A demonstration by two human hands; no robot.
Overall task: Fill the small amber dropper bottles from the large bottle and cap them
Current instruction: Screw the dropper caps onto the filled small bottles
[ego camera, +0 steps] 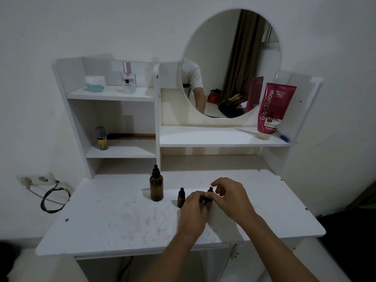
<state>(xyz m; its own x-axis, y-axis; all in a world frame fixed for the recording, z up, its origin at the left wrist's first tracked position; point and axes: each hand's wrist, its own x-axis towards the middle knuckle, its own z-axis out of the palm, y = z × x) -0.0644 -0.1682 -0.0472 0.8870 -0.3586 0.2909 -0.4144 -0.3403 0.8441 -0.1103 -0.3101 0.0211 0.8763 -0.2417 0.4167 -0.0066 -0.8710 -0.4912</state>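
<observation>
While pinching the black dropper cap with right-hand fingers (213, 195), gripping the small amber bottle (208, 200) low with left-hand fingers (196, 197). Just left, second small capped bottle (181, 198); farther left, tall amber bottle (156, 187), upright. White bench (101, 226) bare toward the front edge.

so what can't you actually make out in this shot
Head view only:
- Small amber bottle between the hands: body hidden by left hand and right hand.
- Liquid levels: dark glass of large amber bottle and other small bottle hides them.
- Yellow-labelled bottle on shelf: text too small.
</observation>
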